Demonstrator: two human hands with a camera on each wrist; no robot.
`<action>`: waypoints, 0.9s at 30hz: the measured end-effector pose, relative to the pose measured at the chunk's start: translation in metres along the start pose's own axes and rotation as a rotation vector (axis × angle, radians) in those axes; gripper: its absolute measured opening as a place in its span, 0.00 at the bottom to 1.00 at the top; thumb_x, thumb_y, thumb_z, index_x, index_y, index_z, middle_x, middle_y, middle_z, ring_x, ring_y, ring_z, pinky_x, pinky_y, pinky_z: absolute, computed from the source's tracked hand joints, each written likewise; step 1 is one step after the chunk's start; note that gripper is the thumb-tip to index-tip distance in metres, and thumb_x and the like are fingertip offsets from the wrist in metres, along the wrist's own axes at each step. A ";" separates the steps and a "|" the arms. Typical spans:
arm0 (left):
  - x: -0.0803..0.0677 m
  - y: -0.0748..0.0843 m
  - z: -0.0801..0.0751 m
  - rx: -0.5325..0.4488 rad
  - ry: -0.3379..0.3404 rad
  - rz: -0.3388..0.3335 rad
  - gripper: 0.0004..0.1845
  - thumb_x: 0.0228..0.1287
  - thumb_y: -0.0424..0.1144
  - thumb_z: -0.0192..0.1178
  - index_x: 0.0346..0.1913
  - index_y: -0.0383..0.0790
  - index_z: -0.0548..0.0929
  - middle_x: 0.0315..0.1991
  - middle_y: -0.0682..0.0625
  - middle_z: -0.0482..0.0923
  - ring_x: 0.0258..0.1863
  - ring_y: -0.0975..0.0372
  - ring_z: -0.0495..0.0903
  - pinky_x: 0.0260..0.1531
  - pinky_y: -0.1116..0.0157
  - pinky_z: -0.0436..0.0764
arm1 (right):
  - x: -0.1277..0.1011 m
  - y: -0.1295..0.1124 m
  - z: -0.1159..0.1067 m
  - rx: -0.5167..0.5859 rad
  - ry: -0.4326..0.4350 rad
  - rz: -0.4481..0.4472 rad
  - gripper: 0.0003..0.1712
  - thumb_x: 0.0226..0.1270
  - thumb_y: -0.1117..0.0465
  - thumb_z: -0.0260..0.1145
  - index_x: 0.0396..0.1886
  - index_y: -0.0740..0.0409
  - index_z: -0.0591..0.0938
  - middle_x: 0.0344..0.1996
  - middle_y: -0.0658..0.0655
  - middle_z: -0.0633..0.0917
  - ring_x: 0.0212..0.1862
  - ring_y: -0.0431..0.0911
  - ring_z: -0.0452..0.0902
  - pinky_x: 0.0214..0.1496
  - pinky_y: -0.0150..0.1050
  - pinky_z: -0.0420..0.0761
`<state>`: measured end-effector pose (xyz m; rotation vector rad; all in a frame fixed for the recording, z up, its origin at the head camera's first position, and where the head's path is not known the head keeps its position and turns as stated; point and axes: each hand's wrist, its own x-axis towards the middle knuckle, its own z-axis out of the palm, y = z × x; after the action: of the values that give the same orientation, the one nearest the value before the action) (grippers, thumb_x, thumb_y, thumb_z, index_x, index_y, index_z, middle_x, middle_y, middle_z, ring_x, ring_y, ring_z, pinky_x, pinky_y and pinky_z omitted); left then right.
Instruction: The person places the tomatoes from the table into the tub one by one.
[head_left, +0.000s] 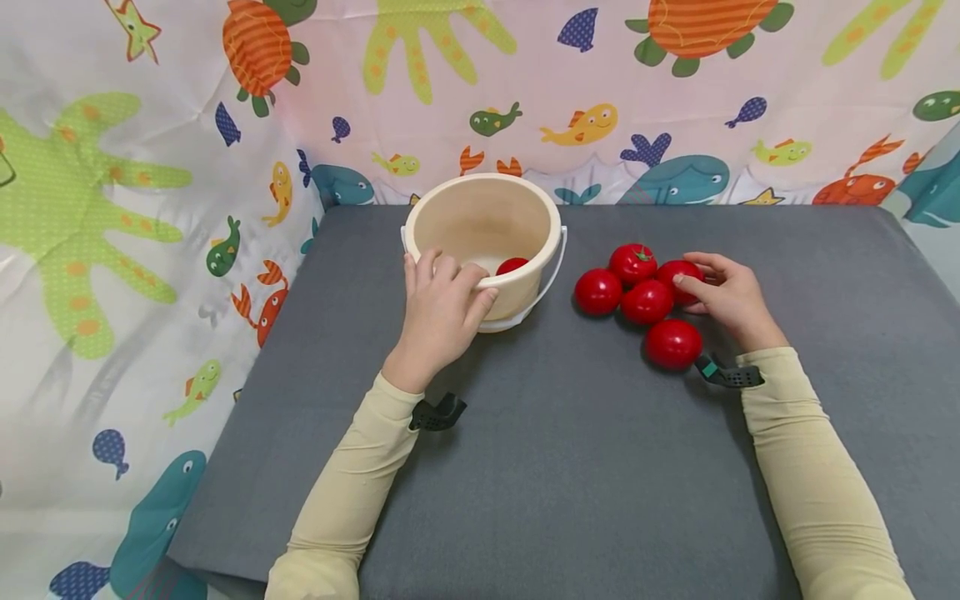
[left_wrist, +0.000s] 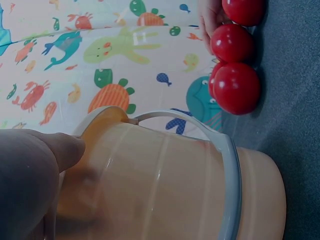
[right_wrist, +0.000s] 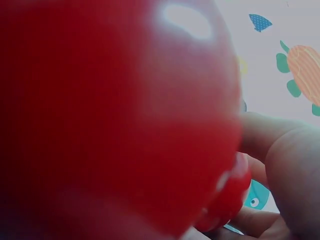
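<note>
My left hand (head_left: 441, 317) grips the near rim of a cream bucket (head_left: 517, 298), fingers over the edge into it. In the left wrist view the thumb (left_wrist: 70, 150) lies near the rim, outside the ribbed wall. One red tomato (head_left: 512, 265) shows inside the bucket. To its right, my right hand (head_left: 733, 302) holds a red tomato (head_left: 677, 279) between thumb and fingers, at the right of a cluster. A nearer tomato (right_wrist: 115, 120) fills much of the right wrist view, partly hiding the held one (right_wrist: 230, 200).
Other tomatoes (head_left: 597, 292) lie together on the grey table (head_left: 570, 467), one with a green stem (head_left: 643, 252). The bucket's white handle (head_left: 553, 279) hangs down its right side. A sea-animal print curtain (head_left: 450, 117) stands behind and at the left.
</note>
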<state>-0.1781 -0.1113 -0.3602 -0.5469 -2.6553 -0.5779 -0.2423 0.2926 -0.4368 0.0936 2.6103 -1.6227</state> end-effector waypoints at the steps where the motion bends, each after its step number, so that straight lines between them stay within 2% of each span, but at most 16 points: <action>1: 0.000 0.000 0.000 0.000 -0.002 -0.001 0.15 0.74 0.48 0.58 0.49 0.41 0.85 0.42 0.40 0.77 0.69 0.41 0.63 0.71 0.27 0.45 | 0.000 0.000 0.000 0.009 0.000 0.001 0.36 0.74 0.50 0.64 0.75 0.61 0.67 0.41 0.32 0.76 0.33 0.29 0.80 0.35 0.29 0.86; 18: 0.001 0.001 -0.002 -0.009 -0.011 -0.009 0.15 0.74 0.48 0.58 0.50 0.41 0.84 0.43 0.39 0.76 0.70 0.41 0.62 0.72 0.28 0.44 | -0.006 -0.002 -0.008 0.044 0.033 0.046 0.36 0.74 0.47 0.63 0.74 0.58 0.68 0.44 0.32 0.77 0.38 0.30 0.81 0.38 0.31 0.87; 27: 0.001 0.001 -0.001 -0.010 -0.019 -0.014 0.15 0.74 0.48 0.58 0.50 0.41 0.84 0.43 0.39 0.77 0.71 0.41 0.61 0.72 0.28 0.44 | -0.014 -0.011 -0.016 0.057 0.092 0.052 0.36 0.72 0.45 0.64 0.74 0.54 0.69 0.46 0.32 0.76 0.47 0.35 0.76 0.38 0.29 0.86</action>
<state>-0.1785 -0.1110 -0.3582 -0.5401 -2.6775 -0.5931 -0.2297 0.3019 -0.4189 0.2427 2.6044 -1.7154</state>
